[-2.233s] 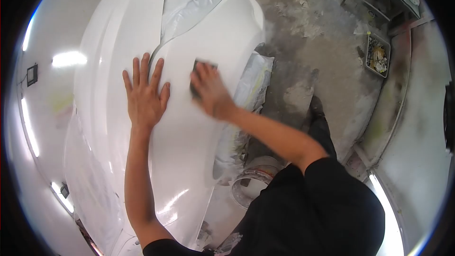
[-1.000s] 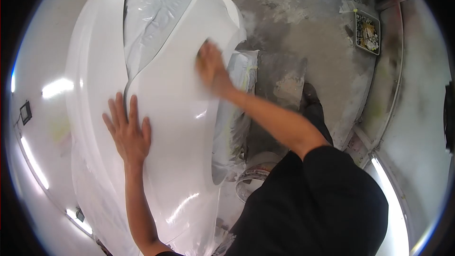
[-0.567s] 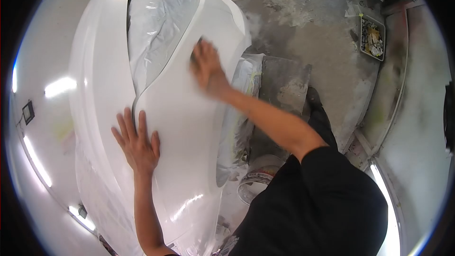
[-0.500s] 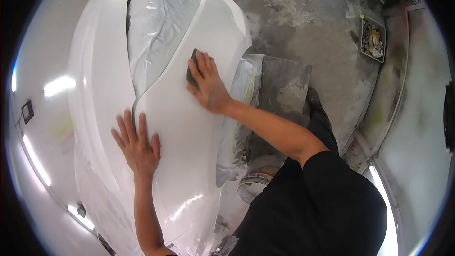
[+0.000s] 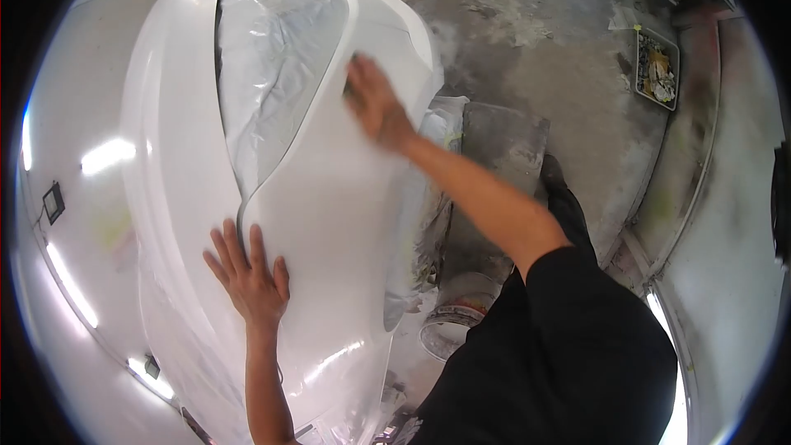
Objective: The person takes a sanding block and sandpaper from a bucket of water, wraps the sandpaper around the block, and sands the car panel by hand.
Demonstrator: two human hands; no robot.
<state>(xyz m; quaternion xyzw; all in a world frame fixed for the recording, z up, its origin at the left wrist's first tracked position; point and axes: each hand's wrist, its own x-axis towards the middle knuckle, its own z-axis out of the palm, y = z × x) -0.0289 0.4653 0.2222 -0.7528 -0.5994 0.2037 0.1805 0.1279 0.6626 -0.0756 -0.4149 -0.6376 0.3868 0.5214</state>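
Observation:
A white car body [image 5: 329, 198] fills the middle of the head view, its glass area covered with wrinkled plastic sheeting [image 5: 276, 41]. My right hand [image 5: 381, 109], smeared by motion, presses a dark grey sanding pad [image 5: 352, 86] against the panel right of the sheeting. Only a dark sliver of the pad shows beyond the fingers. My left hand [image 5: 257, 280] lies flat with fingers spread on the white surface, over the dark gap between two panels. It holds nothing.
A bucket [image 5: 449, 334] stands on the floor beside my legs, near a dark flat board [image 5: 504, 148]. At the upper right sits a bin of scraps [image 5: 657, 70] by the wall. Masking film [image 5: 441, 128] hangs at the car's right side.
My right hand has slid up the panel with the sanding pad, away from me. The whole view has shifted slightly; my left hand still rests flat, lower in the picture.

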